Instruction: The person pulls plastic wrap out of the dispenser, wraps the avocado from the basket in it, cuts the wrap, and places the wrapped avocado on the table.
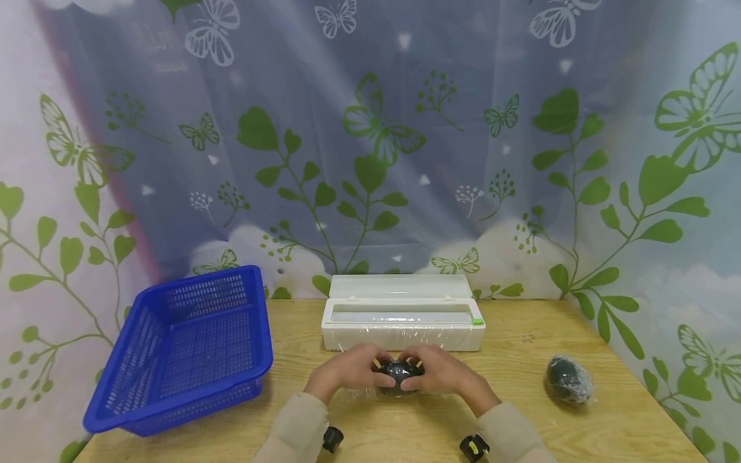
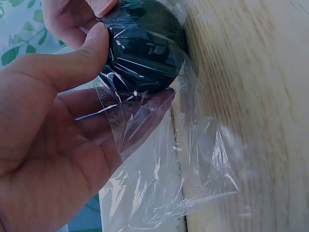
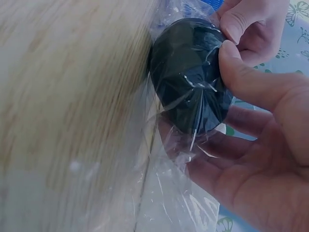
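Note:
A dark green oval fruit (image 1: 399, 374), smooth and shiny, lies between both hands low over the wooden table. Clear plastic film (image 2: 159, 164) covers it, and loose film trails off past its sides. My left hand (image 1: 357, 368) holds one end, its thumb on the near side and its fingers curled round behind. From the opposite end my right hand (image 1: 442, 372) grips the fruit in the same way. The two thumbs come close together on the film-covered surface in the right wrist view. Part of the fruit's far side is hidden by fingers.
Just behind the hands stands a white cling film box (image 1: 402, 334) with its lid raised and a roll inside. A blue plastic basket (image 1: 263, 321) is at the left. Another dark oval fruit (image 1: 567, 379), wrapped in film, lies at the right on the table (image 1: 509, 411).

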`<move>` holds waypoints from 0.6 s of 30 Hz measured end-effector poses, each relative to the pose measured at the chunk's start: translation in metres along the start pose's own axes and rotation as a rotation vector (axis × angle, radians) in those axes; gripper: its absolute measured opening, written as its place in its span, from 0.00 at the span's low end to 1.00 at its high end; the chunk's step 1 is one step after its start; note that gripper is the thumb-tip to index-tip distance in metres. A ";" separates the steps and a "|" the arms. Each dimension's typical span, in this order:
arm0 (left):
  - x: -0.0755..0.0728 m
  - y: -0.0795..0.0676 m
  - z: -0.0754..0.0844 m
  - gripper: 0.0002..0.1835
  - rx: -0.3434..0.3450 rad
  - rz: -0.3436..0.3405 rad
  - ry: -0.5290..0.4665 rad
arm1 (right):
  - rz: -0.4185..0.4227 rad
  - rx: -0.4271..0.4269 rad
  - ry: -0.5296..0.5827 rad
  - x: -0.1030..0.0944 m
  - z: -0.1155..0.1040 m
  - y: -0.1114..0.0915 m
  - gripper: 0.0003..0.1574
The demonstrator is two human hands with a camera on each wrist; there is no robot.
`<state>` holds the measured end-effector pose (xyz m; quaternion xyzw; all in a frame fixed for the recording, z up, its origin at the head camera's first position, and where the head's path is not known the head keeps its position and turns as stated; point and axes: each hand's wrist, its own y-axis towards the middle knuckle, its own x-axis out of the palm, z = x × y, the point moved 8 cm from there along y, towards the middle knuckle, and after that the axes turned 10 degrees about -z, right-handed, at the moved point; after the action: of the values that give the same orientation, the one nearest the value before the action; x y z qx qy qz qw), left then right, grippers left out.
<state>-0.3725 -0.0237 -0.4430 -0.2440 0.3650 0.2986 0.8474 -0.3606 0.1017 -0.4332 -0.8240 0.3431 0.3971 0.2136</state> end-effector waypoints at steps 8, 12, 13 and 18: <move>-0.001 -0.002 0.000 0.23 0.003 -0.010 -0.023 | -0.028 -0.006 0.005 0.000 -0.001 -0.001 0.32; -0.002 -0.003 -0.001 0.28 -0.009 -0.006 -0.018 | -0.047 -0.009 0.018 0.000 -0.001 -0.001 0.36; -0.002 -0.003 0.000 0.28 -0.007 -0.007 -0.017 | -0.049 -0.010 0.021 0.000 -0.002 -0.001 0.37; -0.001 -0.003 0.001 0.29 -0.001 -0.009 -0.021 | -0.053 -0.006 0.029 0.001 -0.003 -0.002 0.38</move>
<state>-0.3703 -0.0259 -0.4410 -0.2428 0.3550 0.2974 0.8524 -0.3575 0.1005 -0.4316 -0.8391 0.3229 0.3805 0.2165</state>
